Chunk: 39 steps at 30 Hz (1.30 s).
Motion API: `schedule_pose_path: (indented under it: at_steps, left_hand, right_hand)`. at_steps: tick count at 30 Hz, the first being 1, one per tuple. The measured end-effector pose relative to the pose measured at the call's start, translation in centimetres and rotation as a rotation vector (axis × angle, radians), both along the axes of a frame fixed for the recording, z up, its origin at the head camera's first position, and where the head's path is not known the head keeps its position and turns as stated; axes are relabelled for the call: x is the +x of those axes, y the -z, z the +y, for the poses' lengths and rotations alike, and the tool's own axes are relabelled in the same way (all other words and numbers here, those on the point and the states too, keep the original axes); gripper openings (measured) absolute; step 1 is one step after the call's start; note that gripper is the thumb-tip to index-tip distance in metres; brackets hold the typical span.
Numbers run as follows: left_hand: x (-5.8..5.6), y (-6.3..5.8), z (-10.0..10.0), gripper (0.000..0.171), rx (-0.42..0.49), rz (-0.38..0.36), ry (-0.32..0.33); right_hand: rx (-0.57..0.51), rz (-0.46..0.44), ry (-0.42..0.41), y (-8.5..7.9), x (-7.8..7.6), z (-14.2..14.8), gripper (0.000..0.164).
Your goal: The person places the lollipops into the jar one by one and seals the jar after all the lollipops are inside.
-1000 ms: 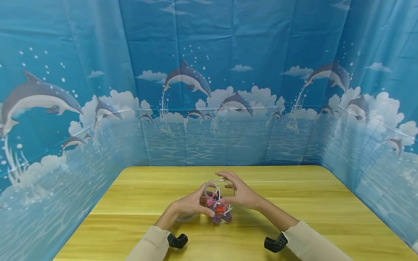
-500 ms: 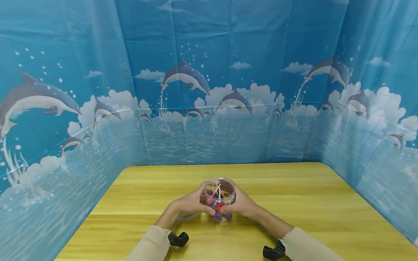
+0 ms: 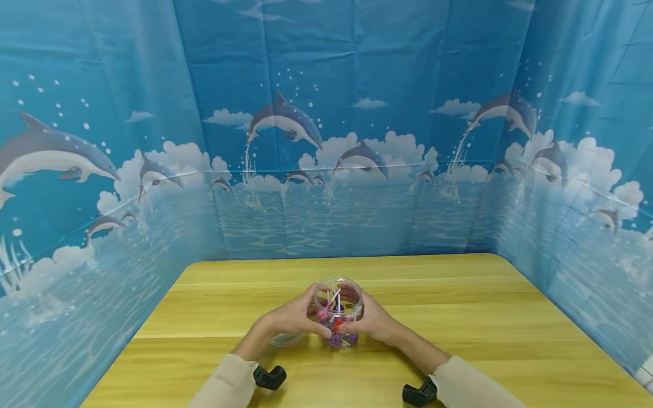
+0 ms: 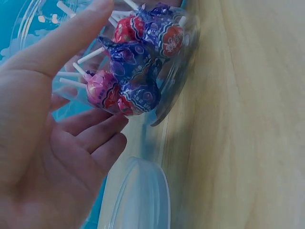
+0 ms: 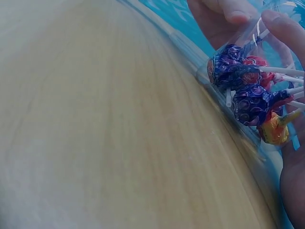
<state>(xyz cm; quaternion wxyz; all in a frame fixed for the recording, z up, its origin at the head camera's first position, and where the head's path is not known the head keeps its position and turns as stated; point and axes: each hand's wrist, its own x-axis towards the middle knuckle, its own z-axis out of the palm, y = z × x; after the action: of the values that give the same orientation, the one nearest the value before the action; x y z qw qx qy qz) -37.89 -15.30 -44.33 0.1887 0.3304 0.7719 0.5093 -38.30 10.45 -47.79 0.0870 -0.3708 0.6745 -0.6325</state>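
A clear round jar (image 3: 339,314) stands without a lid in the middle of the head view, its base right at the table. Inside are several lollipops (image 4: 131,62) in purple, red and pink wrappers, with white sticks pointing up; a yellow one (image 5: 275,129) shows in the right wrist view. My left hand (image 3: 293,317) grips the jar's left side, thumb across the front. From the right, my right hand (image 3: 376,321) holds the opposite side, and the two thumbs nearly meet. Most of the fingers wrap behind the jar and show only through its clear wall.
A clear lid (image 4: 164,195) lies on the wooden table (image 3: 459,317) beside the jar, partly covered by my left hand in the head view. Black devices (image 3: 270,377) sit at both wrists by the sleeves. A blue dolphin-print curtain (image 3: 326,215) encloses the table's back and sides.
My right hand, spread around the jar's rim a second ago, has come down and now grips the jar's right side. My left hand has kept its hold; the head view has shifted slightly.
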Motion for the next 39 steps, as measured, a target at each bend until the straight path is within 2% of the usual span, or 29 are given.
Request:
schedule_pose_path:
  at_steps: [2,6,9,13,18,23,25,31,39]
  left_hand:
    - [0.2,-0.2,0.0,0.087,-0.003,0.016,0.000]
    - [0.8,-0.8,-0.6,0.092,-0.048,0.082,-0.050]
    - [1.0,-1.3,-1.6,0.095,-0.066,0.115,-0.093]
    - [1.1,-1.7,-3.5,0.090,-0.053,0.144,-0.134]
    - [1.3,-1.3,-5.9,0.088,-0.038,0.162,-0.193]
    - [1.4,-0.4,-8.1,0.098,-0.080,0.145,-0.255]
    - [1.4,-0.1,-8.7,0.105,-0.129,0.146,-0.261]
    - [1.4,1.0,-9.7,0.120,-0.247,0.132,-0.214]
    - [1.2,1.2,-9.6,0.107,-0.371,0.234,-0.197]
  right_hand:
    - [0.005,-0.010,0.008,0.1,0.0,0.0,0.088]
    - [0.013,-0.019,0.017,0.5,-0.2,0.0,0.088]
    - [0.011,-0.018,0.022,0.6,-0.2,0.1,0.088]
    - [0.008,-0.013,0.026,0.6,-0.1,0.0,0.090]
    - [0.008,-0.017,0.024,0.8,0.0,0.1,0.092]
    - [0.011,-0.034,0.003,1.0,-0.1,0.2,0.092]
    - [0.012,-0.037,0.002,1.0,-0.1,0.2,0.092]
    - [0.000,-0.060,0.006,0.6,0.4,0.0,0.093]
    - [0.002,-0.050,0.029,0.6,0.7,0.0,0.093]
